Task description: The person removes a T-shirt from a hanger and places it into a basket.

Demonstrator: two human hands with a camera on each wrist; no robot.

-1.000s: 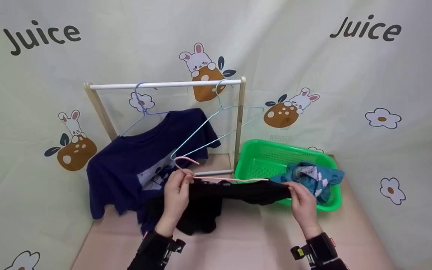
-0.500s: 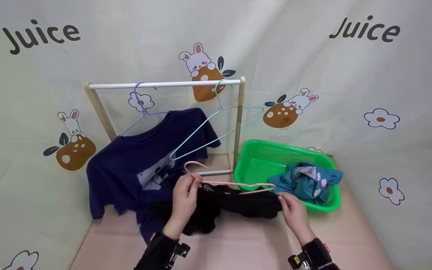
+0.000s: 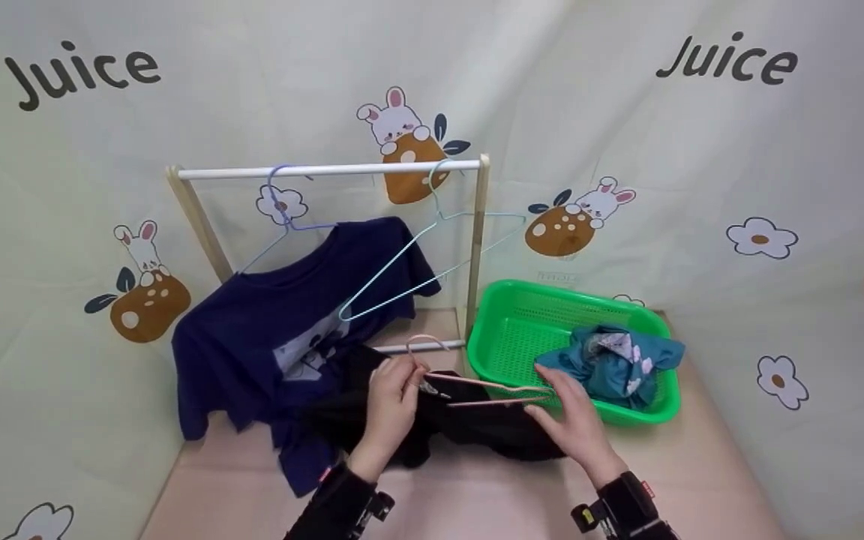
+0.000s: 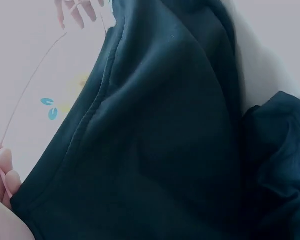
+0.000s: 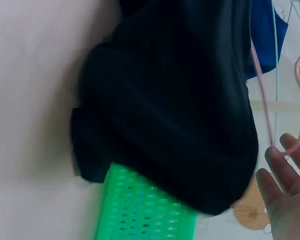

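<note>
My left hand (image 3: 391,401) pinches a pink clothes hanger (image 3: 481,382) just below its hook, along with the neck edge of a black shirt (image 3: 496,431). From there the shirt hangs down; its right part droops below the hanger. At the hanger's right end, my right hand (image 3: 580,427) has its fingers and thumb spread apart. In the right wrist view, the right fingertips (image 5: 273,152) touch the bend of the pink hanger, and the shirt hangs apart from them. A white print shows inside the shirt's neck.
Behind the hands, a white-barred rack (image 3: 357,169) holds a navy T-shirt (image 3: 252,337) on a purple hanger, and a bare light-blue hanger (image 3: 387,277). A green basket (image 3: 503,300) on the right contains a crumpled teal garment (image 3: 601,367). Printed curtains (image 3: 702,150) enclose the table.
My right hand has let go of the shirt and moved left and down to the hanger's end. My left hand has moved right and slightly down with the hanger, and the shirt's right side has dropped.
</note>
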